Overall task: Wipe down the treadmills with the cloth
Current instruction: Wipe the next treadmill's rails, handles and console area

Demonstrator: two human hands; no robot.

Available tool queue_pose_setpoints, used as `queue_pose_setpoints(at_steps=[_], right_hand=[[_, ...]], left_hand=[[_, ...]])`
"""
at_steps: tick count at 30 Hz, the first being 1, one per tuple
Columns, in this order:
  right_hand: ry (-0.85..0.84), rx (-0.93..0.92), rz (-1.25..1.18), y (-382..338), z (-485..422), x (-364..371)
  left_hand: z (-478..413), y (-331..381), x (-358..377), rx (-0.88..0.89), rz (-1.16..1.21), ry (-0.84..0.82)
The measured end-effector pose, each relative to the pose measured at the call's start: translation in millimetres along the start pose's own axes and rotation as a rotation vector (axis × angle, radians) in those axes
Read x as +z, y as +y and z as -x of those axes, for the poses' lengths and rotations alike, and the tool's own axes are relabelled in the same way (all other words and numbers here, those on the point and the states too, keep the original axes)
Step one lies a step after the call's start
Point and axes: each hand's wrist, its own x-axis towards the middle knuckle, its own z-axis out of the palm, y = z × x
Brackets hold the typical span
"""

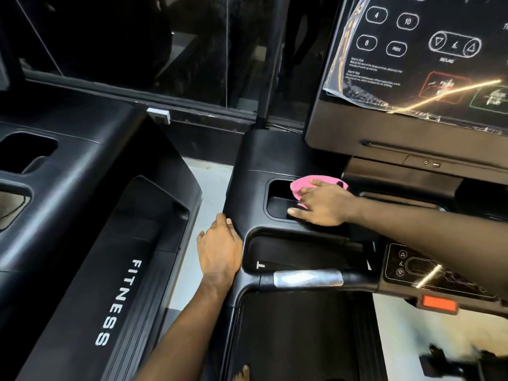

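A pink cloth (316, 181) lies bunched at the back right of the cup-holder recess (277, 199) in the black treadmill console (255, 160) in front of me. My right hand (323, 206) presses flat on the cloth, fingers spread and pointing left, partly covering it. My left hand (218, 247) rests on the console's left edge, gripping the outer side of the black panel. A second black treadmill (118, 270), marked FITNESS, stands to the left.
The control screen (412, 56) with its peeling plastic film rises at the upper right. A silver-banded handlebar (308, 279) crosses below the console. A small button panel (412, 266) and an orange safety tab (438, 303) sit at the right. Grey floor (211, 182) shows between the machines.
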Motion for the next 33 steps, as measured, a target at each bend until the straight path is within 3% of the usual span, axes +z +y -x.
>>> queue_pose_setpoints(at_steps=[3,7,10,15,25,29,33], right_hand=[[-0.021,0.002,-0.035,-16,-4,4],[0.166,-0.074,-0.24,-17,18,17],[0.06,-0.028,-0.135,-2,7,14],[0.01,-0.103,0.066,13,-7,0],[0.043,-0.064,0.104,-4,-33,-2],[-0.048,-0.031,0.095,-6,-36,-5],[-0.24,0.11,0.057,-22,-30,-3]], left_hand=[[0,0,0,-0.006,-0.009,-0.008],[0,3,-2,0.009,-0.009,-0.022],[1,0,-2,-0.003,-0.019,-0.03],[0,-1,-2,-0.032,-0.008,-0.029],[0,1,-4,-0.045,-0.001,-0.036],[1,0,-2,-0.027,-0.019,-0.045],[3,-1,-2,-0.027,-0.035,-0.062]])
